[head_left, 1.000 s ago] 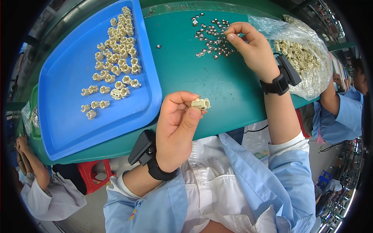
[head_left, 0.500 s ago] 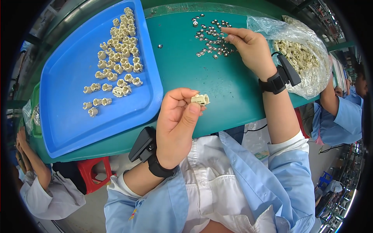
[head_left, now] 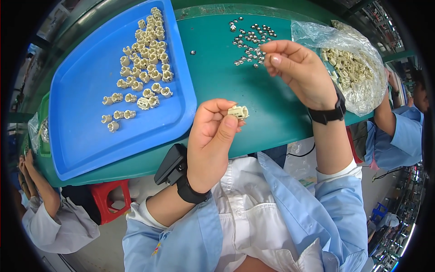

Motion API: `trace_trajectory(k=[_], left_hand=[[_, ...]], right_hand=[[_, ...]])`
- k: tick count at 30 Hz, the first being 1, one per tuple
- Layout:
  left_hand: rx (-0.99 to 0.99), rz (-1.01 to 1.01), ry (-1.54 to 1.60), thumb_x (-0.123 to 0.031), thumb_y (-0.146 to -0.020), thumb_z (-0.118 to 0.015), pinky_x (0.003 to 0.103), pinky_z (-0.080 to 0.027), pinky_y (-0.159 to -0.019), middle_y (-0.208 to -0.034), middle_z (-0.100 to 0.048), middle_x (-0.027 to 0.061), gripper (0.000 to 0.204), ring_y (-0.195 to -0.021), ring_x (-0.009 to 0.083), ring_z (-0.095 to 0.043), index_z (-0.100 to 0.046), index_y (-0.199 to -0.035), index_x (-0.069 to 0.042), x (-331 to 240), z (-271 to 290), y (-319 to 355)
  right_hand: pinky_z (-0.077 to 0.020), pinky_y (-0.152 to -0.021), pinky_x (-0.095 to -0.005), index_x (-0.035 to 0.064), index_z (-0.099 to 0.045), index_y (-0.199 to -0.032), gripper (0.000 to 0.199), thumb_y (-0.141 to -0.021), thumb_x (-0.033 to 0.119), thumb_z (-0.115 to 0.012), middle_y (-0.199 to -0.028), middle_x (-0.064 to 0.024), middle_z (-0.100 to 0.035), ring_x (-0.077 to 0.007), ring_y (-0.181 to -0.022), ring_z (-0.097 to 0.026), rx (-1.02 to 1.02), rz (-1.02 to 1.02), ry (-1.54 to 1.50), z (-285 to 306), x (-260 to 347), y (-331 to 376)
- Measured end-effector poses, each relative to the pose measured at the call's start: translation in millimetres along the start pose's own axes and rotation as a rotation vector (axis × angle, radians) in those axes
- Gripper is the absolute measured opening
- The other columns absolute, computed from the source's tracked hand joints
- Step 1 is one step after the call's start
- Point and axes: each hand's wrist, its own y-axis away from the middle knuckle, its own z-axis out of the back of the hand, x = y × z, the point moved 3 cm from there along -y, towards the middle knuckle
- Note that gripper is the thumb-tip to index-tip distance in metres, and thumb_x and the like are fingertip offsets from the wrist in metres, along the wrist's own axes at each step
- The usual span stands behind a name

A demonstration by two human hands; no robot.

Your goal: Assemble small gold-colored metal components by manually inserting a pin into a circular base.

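Note:
My left hand (head_left: 213, 136) pinches a cream plastic connector housing (head_left: 238, 112) between thumb and fingers, its notched open end pointing right. My right hand (head_left: 301, 70) is raised beside the scattered small shiny metal pieces (head_left: 250, 45) on the green table. Its fingers are curled together near the thumb; whether a piece sits between them is too small to make out. To the left, a blue tray (head_left: 86, 131) bears many similar cream housings (head_left: 144, 63), grouped mostly along its right side.
A clear plastic bag (head_left: 369, 93) full of cream plastic parts (head_left: 349, 68) lies at the right. One metal piece (head_left: 193, 52) sits apart near the tray. Other people (head_left: 401, 131) work at both sides, and a red stool (head_left: 111, 199) stands below the table.
My right hand has drawn back from the metal pieces toward me, turning and curling its fingers. My left hand still holds the housing in nearly the same place. The view has shifted slightly.

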Motion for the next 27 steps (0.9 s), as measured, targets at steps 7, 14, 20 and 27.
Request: trace_trajectory(k=[7,14,20,27], left_hand=[[0.029,-0.024,0.019,-0.013,-0.089,-0.047,0.021,-0.040,-0.076,-0.096,-0.054,0.0038,0.022,-0.084,0.0071,-0.050,-0.041,-0.108,-0.004,1,2,0],[0.046,-0.046,0.035,-0.014,-0.089,-0.046,0.021,-0.041,-0.077,-0.096,-0.054,0.0041,0.022,-0.084,0.0075,-0.051,-0.041,-0.108,-0.003,2,9,1],[0.035,-0.039,0.038,-0.014,-0.089,-0.046,0.021,-0.041,-0.076,-0.096,-0.055,0.0041,0.022,-0.084,0.0074,-0.051,-0.041,-0.108,-0.003,0,10,2],[0.042,-0.047,0.037,-0.014,-0.089,-0.046,0.021,-0.040,-0.076,-0.095,-0.054,0.0039,0.022,-0.084,0.0071,-0.050,-0.040,-0.108,-0.003,-1,11,2]], right_hand=[[-0.0438,-0.070,-0.0205,-0.0001,-0.058,-0.096,0.018,-0.082,0.010,-0.057,-0.084,-0.0041,-0.060,-0.0091,-0.076,-0.055,0.164,-0.081,-0.224,-27,3,21],[-0.0419,-0.069,-0.0234,-0.0001,-0.056,-0.092,0.013,-0.081,0.008,-0.056,-0.080,-0.0048,-0.057,-0.0112,-0.075,-0.052,0.109,-0.110,-0.094,-50,3,32],[-0.0412,-0.068,-0.0230,0.0001,-0.054,-0.090,0.013,-0.082,0.009,-0.056,-0.079,-0.0050,-0.056,-0.0111,-0.073,-0.051,0.120,-0.126,-0.150,-53,-4,31],[-0.0392,-0.066,-0.0218,0.0009,-0.052,-0.089,0.011,-0.084,0.011,-0.053,-0.078,-0.0040,-0.055,-0.0103,-0.071,-0.049,0.174,-0.123,-0.250,-55,-7,27]])
